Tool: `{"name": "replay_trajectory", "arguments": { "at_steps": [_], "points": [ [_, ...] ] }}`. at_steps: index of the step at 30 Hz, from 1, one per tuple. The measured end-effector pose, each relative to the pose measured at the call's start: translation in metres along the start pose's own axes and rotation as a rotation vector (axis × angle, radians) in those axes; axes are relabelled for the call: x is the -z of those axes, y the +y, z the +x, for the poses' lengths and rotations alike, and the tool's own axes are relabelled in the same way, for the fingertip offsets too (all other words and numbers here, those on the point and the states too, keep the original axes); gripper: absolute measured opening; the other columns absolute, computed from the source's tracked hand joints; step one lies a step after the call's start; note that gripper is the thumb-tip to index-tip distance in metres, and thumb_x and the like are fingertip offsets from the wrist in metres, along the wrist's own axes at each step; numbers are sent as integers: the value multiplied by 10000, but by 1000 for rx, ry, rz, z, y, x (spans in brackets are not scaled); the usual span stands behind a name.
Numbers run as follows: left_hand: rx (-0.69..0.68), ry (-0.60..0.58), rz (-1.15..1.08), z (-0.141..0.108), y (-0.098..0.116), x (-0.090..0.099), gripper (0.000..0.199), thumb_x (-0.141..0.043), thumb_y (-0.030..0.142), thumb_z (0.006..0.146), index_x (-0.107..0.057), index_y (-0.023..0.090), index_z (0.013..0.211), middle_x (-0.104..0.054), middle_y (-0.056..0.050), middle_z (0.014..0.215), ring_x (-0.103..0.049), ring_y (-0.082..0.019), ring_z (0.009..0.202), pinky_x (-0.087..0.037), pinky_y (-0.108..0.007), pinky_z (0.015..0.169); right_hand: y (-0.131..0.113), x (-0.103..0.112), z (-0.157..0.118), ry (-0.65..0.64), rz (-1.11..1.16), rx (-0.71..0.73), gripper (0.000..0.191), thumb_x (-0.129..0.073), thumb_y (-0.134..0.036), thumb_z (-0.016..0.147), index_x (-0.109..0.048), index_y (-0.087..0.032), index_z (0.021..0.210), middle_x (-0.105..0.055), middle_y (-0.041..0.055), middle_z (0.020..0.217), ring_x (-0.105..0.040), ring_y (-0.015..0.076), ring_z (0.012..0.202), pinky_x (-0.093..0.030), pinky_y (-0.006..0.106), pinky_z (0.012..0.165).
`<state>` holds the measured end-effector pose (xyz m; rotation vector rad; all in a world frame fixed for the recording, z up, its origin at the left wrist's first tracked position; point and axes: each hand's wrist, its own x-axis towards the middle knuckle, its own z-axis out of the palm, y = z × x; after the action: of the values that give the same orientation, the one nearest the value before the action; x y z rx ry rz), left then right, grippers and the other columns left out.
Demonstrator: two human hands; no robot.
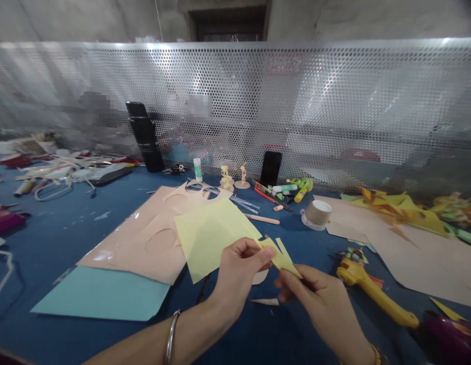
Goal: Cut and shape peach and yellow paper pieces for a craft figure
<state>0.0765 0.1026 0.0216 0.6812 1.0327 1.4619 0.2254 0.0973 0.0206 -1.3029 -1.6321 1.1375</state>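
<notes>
A small piece of yellow paper with a narrow strip standing up from it is held between both hands. My left hand pinches its left end between thumb and fingers. The lower right end is gripped by my right hand. Behind my left hand lies a larger pale yellow sheet, partly over pink sheets. A blue-green sheet pokes out from under the pink ones. Small pink paper scraps rest on the blue table just below the hands.
A yellow glue gun lies at the right, near a tape roll and pink paper. Behind stand a black bottle, a glue stick, small paper figures and a phone. A perforated metal screen closes the back.
</notes>
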Motion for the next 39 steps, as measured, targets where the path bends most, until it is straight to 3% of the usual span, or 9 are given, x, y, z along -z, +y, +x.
{"name": "replay_trajectory", "arguments": {
  "at_steps": [4, 8, 13, 17, 24, 27, 31, 35, 39],
  "points": [
    [12, -99, -25, 1, 1, 0, 255, -835, 332, 631, -705, 129, 716, -714, -22, 665, -637, -115, 596, -537, -251, 678, 5, -1, 2, -112, 237, -51, 412, -611, -544, 820, -655, -169, 656, -665, 23, 571, -632, 143, 509, -498, 223, 519],
    [4, -199, -36, 1, 2, 1, 288, -809, 302, 683, -729, 114, 886, -742, -56, 780, -659, -133, 665, -539, -285, 754, 8, -2, 4, -179, 426, -115, 368, -617, -517, 837, -669, -153, 823, -667, 9, 610, -628, 122, 484, -484, 210, 479],
    [-8, -114, -32, 1, 1, 1, 227, -827, 269, 662, -675, 132, 762, -664, 23, 609, -614, -96, 561, -529, -228, 637, 0, -3, 3, -142, 252, -81, 426, -632, -557, 797, -655, -157, 652, -648, 17, 544, -628, 129, 482, -499, 210, 496],
    [-38, -80, -19, 3, 1, 0, 227, -839, 257, 648, -656, 138, 708, -623, 47, 568, -588, -77, 550, -516, -198, 616, -5, -2, 1, -111, 132, -26, 406, -628, -551, 797, -648, -178, 641, -645, 8, 542, -631, 134, 501, -506, 209, 520],
    [34, -227, -77, 4, 2, 2, 252, -802, 317, 707, -738, 133, 866, -743, -48, 801, -648, -101, 628, -547, -238, 684, 5, 0, 3, -266, 312, -55, 391, -550, -516, 879, -629, -163, 729, -631, -4, 557, -604, 106, 474, -479, 199, 501],
    [14, -212, -91, 4, 2, 3, 198, -818, 288, 686, -724, 140, 778, -734, -31, 720, -649, -107, 578, -550, -244, 642, 6, -3, 2, -243, 314, -76, 378, -570, -529, 857, -643, -161, 805, -641, -1, 582, -604, 111, 465, -482, 209, 489],
    [-37, -173, -72, 4, 2, 2, 182, -823, 220, 668, -662, 143, 633, -688, 6, 604, -637, -98, 543, -527, -208, 588, 2, -5, -2, -161, 133, -31, 371, -609, -534, 814, -673, -169, 833, -660, 20, 611, -635, 145, 517, -513, 236, 533],
    [-17, -174, -56, 3, 2, 2, 180, -823, 243, 670, -675, 142, 660, -691, 4, 602, -620, -89, 521, -526, -206, 580, -1, -3, -3, -188, 129, -11, 389, -561, -547, 845, -659, -181, 756, -654, 20, 609, -641, 145, 529, -515, 231, 533],
    [29, -160, -89, 2, 2, 1, 255, -823, 345, 670, -737, 136, 788, -736, -40, 714, -666, -119, 626, -544, -224, 630, 0, -2, 0, -229, 235, -56, 436, -581, -550, 834, -618, -165, 633, -632, 17, 564, -619, 127, 487, -498, 220, 503]
  ]
}}
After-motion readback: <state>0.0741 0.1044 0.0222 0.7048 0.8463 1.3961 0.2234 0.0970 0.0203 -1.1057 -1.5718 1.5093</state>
